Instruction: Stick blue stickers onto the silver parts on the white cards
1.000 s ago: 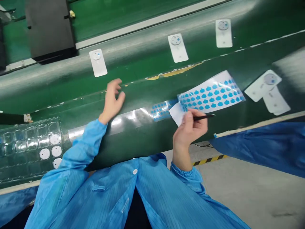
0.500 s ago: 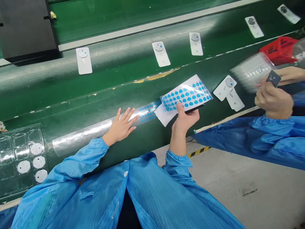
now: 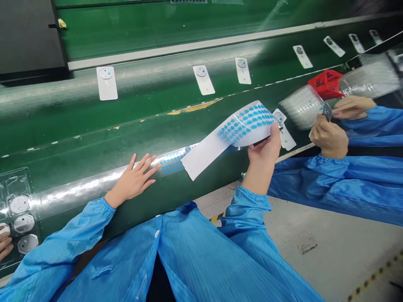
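Observation:
My left hand [image 3: 135,178] lies flat, fingers spread, on a long clear film strip [image 3: 78,188] stretched along the green surface. Just past its fingertips, rows of small blue dots [image 3: 172,162] show on that film. My right hand [image 3: 266,153] grips a curled strip of blue stickers [image 3: 252,121], thumb on its right end. The strip is held over the film, and its bare white tail [image 3: 203,157] hangs toward my left hand. Something dark shows under the curl, partly hidden by my fingers.
White cards with round discs [image 3: 107,83] lie along the green conveyor. At left, another person's hand [image 3: 4,243] touches a clear tray [image 3: 19,176] of round white discs. On the right, a co-worker's hands [image 3: 330,136] hold a small dark piece near a red bin [image 3: 325,84].
My right hand has moved right with the sticker strip, and a longer white tail shows. My left hand stays flat on the film. Another person's hand has appeared at the left tray.

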Motion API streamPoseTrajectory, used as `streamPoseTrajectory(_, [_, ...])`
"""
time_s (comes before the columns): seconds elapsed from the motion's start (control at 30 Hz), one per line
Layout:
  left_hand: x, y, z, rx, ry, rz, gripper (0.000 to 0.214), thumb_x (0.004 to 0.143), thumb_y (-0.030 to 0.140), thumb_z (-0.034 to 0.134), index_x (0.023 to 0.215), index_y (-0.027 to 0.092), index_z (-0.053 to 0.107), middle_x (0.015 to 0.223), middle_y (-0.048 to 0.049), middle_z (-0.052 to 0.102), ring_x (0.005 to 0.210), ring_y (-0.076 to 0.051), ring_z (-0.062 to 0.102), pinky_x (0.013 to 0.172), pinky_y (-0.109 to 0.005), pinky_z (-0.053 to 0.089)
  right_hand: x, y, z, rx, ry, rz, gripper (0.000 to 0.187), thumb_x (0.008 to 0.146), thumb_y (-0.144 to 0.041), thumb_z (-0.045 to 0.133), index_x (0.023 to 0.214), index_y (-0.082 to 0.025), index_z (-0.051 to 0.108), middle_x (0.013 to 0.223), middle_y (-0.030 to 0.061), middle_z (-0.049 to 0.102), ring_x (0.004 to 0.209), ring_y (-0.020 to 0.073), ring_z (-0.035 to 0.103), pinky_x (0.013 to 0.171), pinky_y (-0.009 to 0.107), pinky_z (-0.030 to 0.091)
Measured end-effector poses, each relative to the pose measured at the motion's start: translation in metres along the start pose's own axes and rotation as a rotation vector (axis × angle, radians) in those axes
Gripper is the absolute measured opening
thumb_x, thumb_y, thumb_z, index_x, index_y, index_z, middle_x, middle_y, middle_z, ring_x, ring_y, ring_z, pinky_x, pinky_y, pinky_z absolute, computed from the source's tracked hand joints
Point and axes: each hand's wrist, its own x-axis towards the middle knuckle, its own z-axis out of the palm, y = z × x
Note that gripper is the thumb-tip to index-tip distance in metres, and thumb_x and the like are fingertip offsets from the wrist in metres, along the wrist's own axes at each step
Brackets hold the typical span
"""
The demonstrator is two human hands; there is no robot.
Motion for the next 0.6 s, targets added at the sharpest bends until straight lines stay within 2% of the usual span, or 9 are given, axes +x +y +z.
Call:
streamPoseTrajectory(0.1, [-0.002, -0.001, 0.0, -0.003, 0.009, -0.005, 0.063, 0.117, 0.042, 0.048, 0.177, 0.033, 0.036, 0.185, -0.0092, 0.022, 0.173, -0.037, 0.025, 0.141, -0.071, 0.015, -0.006, 0.003, 0.007, 0.042, 0.053, -0.022, 0.052, 0.083, -0.074, 0.077, 0.094, -0.025, 0.063, 0.093, 0.0033, 0.066, 0.078, 0.0183, 0.06, 0.046, 0.027, 0.034])
streamPoseTrajectory(0.2, [-0.001, -0.001, 0.0, -0.005, 0.018, -0.006, 0.063, 0.116, 0.042, 0.049, 0.177, 0.034, 0.036, 0.185, -0.009, 0.024, 0.173, -0.037, 0.026, 0.14, -0.072, 0.016, -0.014, 0.008, 0.017, -0.003, 0.143, -0.03, 0.041, 0.083, -0.053, 0.086, 0.09, -0.019, 0.064, 0.083, -0.0009, 0.062, 0.064, 0.0108, 0.053, 0.041, 0.021, 0.023])
streamPoseTrajectory(0.27, [-0.001, -0.001, 0.0, 0.001, 0.018, -0.006, 0.062, 0.117, 0.042, 0.048, 0.177, 0.034, 0.037, 0.185, -0.0087, 0.024, 0.173, -0.037, 0.027, 0.14, -0.072, 0.016, -0.017, 0.011, 0.023, -0.028, 0.177, -0.024, 0.038, 0.079, -0.04, 0.093, 0.089, -0.016, 0.065, 0.081, -0.0017, 0.064, 0.062, 0.0099, 0.055, 0.041, 0.019, 0.028])
streamPoseTrajectory(0.43, [-0.001, -0.001, -0.003, 0.021, 0.007, -0.01, 0.059, 0.118, 0.041, 0.043, 0.176, 0.031, 0.038, 0.185, -0.0079, 0.024, 0.173, -0.037, 0.027, 0.139, -0.074, 0.017, -0.013, 0.014, 0.029, 0.027, 0.218, -0.06, 0.034, 0.082, -0.033, 0.093, 0.097, -0.013, 0.071, 0.091, 0.0041, 0.073, 0.08, 0.017, 0.072, 0.058, 0.023, 0.057])
streamPoseTrajectory(0.53, [-0.002, -0.001, -0.004, 0.012, 0.012, -0.036, 0.06, 0.117, 0.04, 0.045, 0.176, 0.035, 0.038, 0.184, -0.0071, 0.028, 0.172, -0.037, 0.028, 0.139, -0.075, 0.017, -0.006, 0.011, 0.026, 0.08, 0.279, -0.052, 0.03, 0.087, -0.032, 0.09, 0.099, -0.014, 0.069, 0.095, 0.0041, 0.073, 0.084, 0.0175, 0.074, 0.062, 0.024, 0.061])
streamPoseTrajectory(0.6, [-0.004, -0.002, -0.005, 0.0, 0.017, -0.062, 0.058, 0.117, 0.039, 0.046, 0.175, 0.037, 0.041, 0.183, -0.0067, 0.032, 0.172, -0.038, 0.03, 0.138, -0.076, 0.018, -0.001, 0.008, 0.02, 0.1, 0.292, -0.022, 0.027, 0.093, -0.035, 0.084, 0.1, -0.015, 0.067, 0.093, 0.0027, 0.071, 0.08, 0.0158, 0.071, 0.056, 0.021, 0.058])
